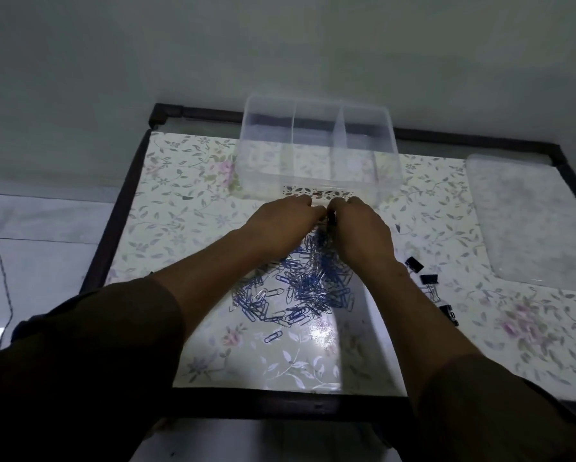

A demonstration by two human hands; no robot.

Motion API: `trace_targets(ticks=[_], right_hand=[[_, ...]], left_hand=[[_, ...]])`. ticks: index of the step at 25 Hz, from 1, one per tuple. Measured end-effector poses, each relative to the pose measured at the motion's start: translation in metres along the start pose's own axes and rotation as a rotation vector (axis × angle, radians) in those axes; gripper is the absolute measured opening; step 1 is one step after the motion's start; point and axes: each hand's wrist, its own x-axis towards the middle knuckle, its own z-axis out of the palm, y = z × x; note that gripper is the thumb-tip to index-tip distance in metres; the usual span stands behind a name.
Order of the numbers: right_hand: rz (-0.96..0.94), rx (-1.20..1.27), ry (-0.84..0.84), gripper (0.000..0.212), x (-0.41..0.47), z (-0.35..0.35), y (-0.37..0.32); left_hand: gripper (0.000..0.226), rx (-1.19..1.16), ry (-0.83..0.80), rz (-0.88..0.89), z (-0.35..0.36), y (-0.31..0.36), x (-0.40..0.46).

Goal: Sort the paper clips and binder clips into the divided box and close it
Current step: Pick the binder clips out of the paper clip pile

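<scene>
No words, numbers or brand marks can be read. The sticker [316, 194] on the clear box [316, 151] shows only a leaf-like pattern.

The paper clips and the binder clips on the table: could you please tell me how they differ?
The paper clips are blue and lie heaped between the forearms; the binder clips are black, few, and scattered singly beside the right forearm. Both rest on the table, outside the box.
</scene>
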Motion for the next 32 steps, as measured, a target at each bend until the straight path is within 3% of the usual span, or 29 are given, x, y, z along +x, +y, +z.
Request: trace_targets(ticks=[5, 10, 13, 17, 20, 23, 26, 30, 32], right_hand=[[0.076, 0.062, 0.009, 0.013, -0.006, -0.012, -0.006], [0.121, 0.38, -0.141, 0.015, -0.016, -0.025, -0.034], [-0.013, 0.449, -0.219, 0.015, -0.028, -0.027, -0.07], [-0.186, 0.471, -0.374, 0.016, -0.06, -0.009, -0.13], [-0.238, 0.443, -0.411, 0.028, -0.073, 0.003, -0.147], [-0.17, 0.488, -0.356, 0.039, -0.066, -0.015, -0.129], [-0.08, 0.327, -0.201, 0.043, -0.057, -0.04, -0.075], [0.084, 0.069, -0.319, 0.076, -0.07, -0.054, 0.004], [0.094, 0.02, -0.389, 0.085, -0.081, -0.045, 0.021]], left_hand=[[0.028, -0.168, 0.007, -0.117, -0.011, -0.006, -0.004], [0.015, -0.377, -0.083, -0.194, -0.047, -0.025, -0.026], [0.011, -0.361, -0.197, -0.24, -0.07, -0.052, -0.069], [0.022, -0.31, -0.467, -0.344, -0.071, -0.088, -0.126], [0.022, -0.233, -0.553, -0.374, -0.064, -0.095, -0.136], [0.025, -0.189, -0.409, -0.354, -0.069, -0.092, -0.124], [0.038, -0.246, -0.298, -0.275, -0.069, -0.067, -0.101], [0.077, -0.187, -0.445, -0.19, -0.049, -0.014, -0.081], [0.083, -0.14, -0.469, -0.199, -0.039, 0.005, -0.078]])
